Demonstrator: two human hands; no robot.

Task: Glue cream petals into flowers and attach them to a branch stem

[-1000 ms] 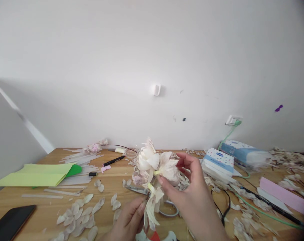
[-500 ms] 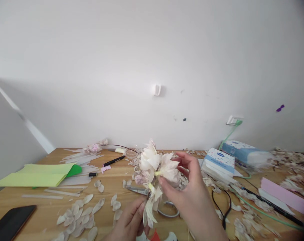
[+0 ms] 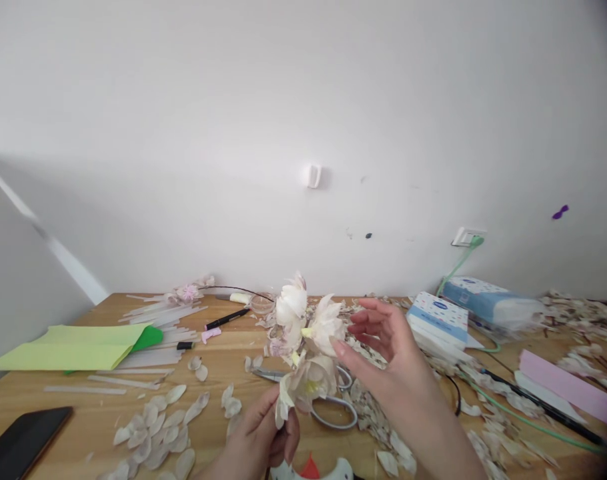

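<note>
Your left hand grips the white flower spray from below! Your right hand, spread loosely, hangs alongside.

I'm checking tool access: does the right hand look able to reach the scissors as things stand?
Likely yes: the right hand is spread open nearby, and the scissors show their handles, though the flower cluster in the left hand hides their middle.

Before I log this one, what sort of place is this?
Probably an indoor craft workspace, though whether home or studio I cannot tell: a wooden table against a plain wall, strewn with loose petals, with scissors and translucent strips lying on it.
</note>
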